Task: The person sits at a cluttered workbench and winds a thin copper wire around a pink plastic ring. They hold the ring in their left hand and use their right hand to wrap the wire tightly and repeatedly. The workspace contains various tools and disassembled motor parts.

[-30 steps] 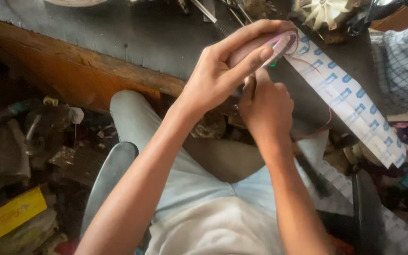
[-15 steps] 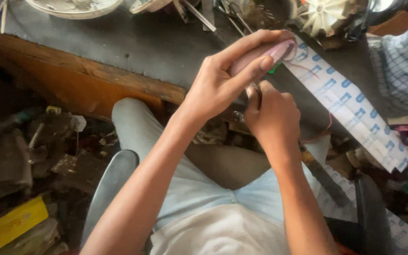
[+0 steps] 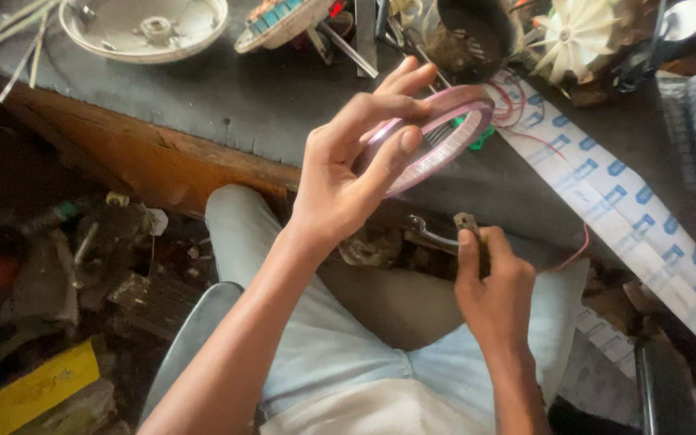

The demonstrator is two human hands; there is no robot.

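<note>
My left hand point(image 3: 356, 173) holds up a pink and white round ring-shaped part point(image 3: 445, 137) above the edge of the dark workbench point(image 3: 227, 105), fingers curled around its rim. Thin red wires point(image 3: 517, 101) run from the part toward the bench. Lower down, over my lap, my right hand point(image 3: 493, 290) grips a small metal tool point(image 3: 445, 234) with a bent end, a short way below the ring and apart from it.
A white strip with blue marks point(image 3: 614, 193) hangs over the bench edge. On the bench lie a white round cover point(image 3: 142, 28), a white fan impeller point(image 3: 577, 36) and a dark cup-shaped part point(image 3: 469, 36). Cluttered scrap point(image 3: 66, 274) covers the floor at left.
My right hand has dropped from the ring down toward my lap with the metal tool. The left hand has turned the ring so its face shows more.
</note>
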